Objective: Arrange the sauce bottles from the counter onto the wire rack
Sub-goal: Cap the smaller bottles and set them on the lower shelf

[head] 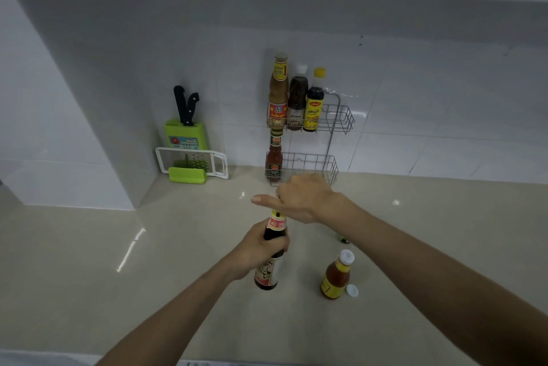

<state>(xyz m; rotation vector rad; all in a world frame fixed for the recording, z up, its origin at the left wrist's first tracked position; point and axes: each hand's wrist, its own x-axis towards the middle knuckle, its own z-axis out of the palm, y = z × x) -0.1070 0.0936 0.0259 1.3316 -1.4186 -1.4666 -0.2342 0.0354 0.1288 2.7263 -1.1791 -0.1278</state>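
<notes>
Four bottles [278, 90] are standing in the wire rack [332, 116], three on the upper shelf and one below. Our left hand [261, 247] is gripping the dark sauce bottle [268, 273] around its middle. Our right hand [299, 199] is covering its top, thumb straight, fingers hidden, so we cannot tell its grip. Nearby, an orange sauce bottle [336, 278] is standing on the counter [148, 276].
</notes>
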